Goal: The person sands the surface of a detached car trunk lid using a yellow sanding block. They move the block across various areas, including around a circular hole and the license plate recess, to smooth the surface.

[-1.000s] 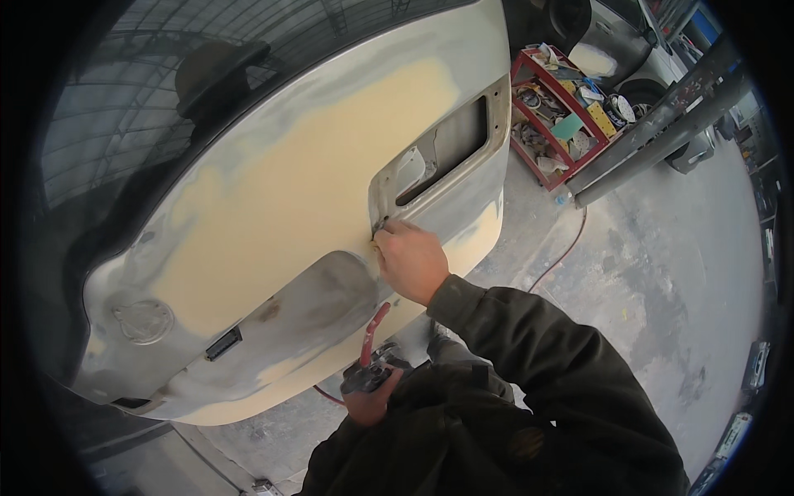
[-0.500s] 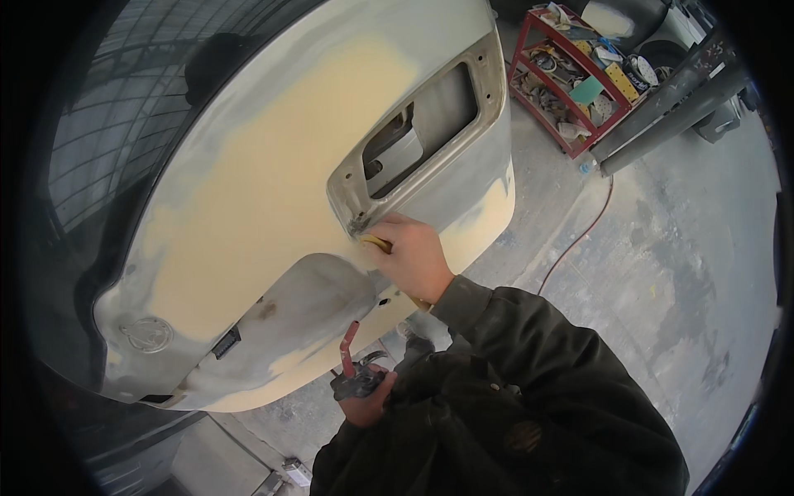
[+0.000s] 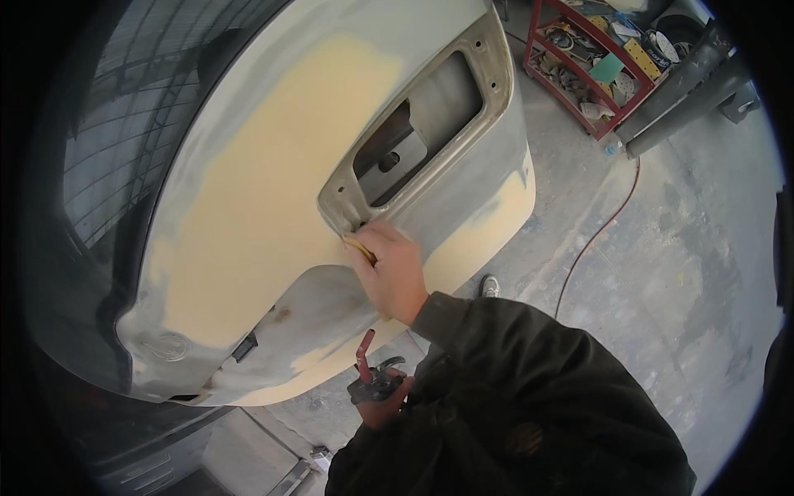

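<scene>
My right hand (image 3: 390, 273) is closed on a folded yellow piece of sandpaper (image 3: 359, 247). The paper touches the car's tailgate panel (image 3: 256, 207) at the lower corner of a lamp opening (image 3: 419, 126). Broad cream filler patches and sanded grey areas cover this panel. Lower down, close to my body, my left hand (image 3: 384, 412) grips a black air blow gun (image 3: 376, 384) with a curved lever and a bent red tube. My sleeve and body hide part of that hand.
Dark rear glass (image 3: 136, 140) borders the panel on the left. A red tool cart (image 3: 571, 103) full of supplies stands at the far right, beside thick dark posts (image 3: 686, 99). A thin reddish hose (image 3: 600, 231) crosses the grey floor (image 3: 662, 273). One shoe (image 3: 490, 286) shows beneath the panel.
My right hand has shifted slightly left and down along the lamp opening's corner, still pinching the sandpaper. The view has moved; the cart and hose appear farther right, and a shoe now shows.
</scene>
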Demonstrator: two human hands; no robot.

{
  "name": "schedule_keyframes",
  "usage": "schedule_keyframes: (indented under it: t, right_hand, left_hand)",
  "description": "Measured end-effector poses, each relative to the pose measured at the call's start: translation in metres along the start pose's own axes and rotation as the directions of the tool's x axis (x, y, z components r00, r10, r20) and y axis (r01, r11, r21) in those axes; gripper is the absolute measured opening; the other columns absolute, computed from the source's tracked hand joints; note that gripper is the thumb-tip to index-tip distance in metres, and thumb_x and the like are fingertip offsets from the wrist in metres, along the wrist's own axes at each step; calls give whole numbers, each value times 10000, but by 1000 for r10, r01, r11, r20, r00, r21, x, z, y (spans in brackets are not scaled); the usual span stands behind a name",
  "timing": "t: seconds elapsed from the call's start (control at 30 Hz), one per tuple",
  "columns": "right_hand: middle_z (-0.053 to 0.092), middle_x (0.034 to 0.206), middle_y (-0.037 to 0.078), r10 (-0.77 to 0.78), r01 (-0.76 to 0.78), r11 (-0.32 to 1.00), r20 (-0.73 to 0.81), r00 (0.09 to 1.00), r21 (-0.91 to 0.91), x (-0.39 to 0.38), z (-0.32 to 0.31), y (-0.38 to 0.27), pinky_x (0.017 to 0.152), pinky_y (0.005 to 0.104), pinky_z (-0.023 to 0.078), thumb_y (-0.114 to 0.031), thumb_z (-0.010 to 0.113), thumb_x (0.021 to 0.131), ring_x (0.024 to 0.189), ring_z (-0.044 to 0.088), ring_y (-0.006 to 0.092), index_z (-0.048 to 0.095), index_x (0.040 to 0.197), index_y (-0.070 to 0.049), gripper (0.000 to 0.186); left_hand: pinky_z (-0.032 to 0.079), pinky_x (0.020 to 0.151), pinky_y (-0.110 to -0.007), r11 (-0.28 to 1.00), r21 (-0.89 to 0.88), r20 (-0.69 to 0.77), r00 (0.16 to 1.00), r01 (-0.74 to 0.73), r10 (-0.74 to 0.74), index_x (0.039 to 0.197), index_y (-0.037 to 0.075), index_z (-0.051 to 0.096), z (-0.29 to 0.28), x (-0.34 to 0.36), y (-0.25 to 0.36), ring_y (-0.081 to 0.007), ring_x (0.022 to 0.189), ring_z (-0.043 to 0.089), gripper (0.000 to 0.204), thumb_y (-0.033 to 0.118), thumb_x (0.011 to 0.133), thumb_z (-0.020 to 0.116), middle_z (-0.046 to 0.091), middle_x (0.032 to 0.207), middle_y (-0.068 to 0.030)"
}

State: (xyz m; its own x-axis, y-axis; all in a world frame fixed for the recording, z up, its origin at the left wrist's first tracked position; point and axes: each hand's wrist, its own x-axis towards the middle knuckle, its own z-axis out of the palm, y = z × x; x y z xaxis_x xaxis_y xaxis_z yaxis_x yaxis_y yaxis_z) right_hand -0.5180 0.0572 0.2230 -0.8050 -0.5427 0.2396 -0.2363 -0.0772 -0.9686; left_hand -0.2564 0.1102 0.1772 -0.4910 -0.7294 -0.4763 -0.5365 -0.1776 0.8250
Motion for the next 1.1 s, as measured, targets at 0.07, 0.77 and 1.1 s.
schedule_keyframes:
  t: [0.07,0.77,1.1]
  right_hand:
    - [641,885,107,-21,20,998,-9,1000,-59,-5,-2,8,685,413,518,-93,701,869,803,638,336,706,943,-46,88]
    - [671,662,68,495,-403,605,72,866,686,58,6,-50,552,315,458,-146,703,907,583,582,106,727,853,56,211]
    - [662,690,38,499,-360,650,-18,866,669,62,4,-65,567,277,438,-123,702,926,615,545,65,701,856,73,209]
  left_hand:
    - [523,514,-289,997,-11,-10,997,-75,75,1138,-2,513,4,3,11,-160,568,645,442,-77,782,764,672,767,-75]
    - [529,524,-256,996,-21,3,997,81,-81,1316,21,430,2,-13,50,-118,637,638,628,-35,805,791,670,792,-42]
    - [539,558,-271,984,-148,-107,988,98,-115,940,4,628,5,-19,61,-166,673,665,313,-129,716,802,680,822,-98]
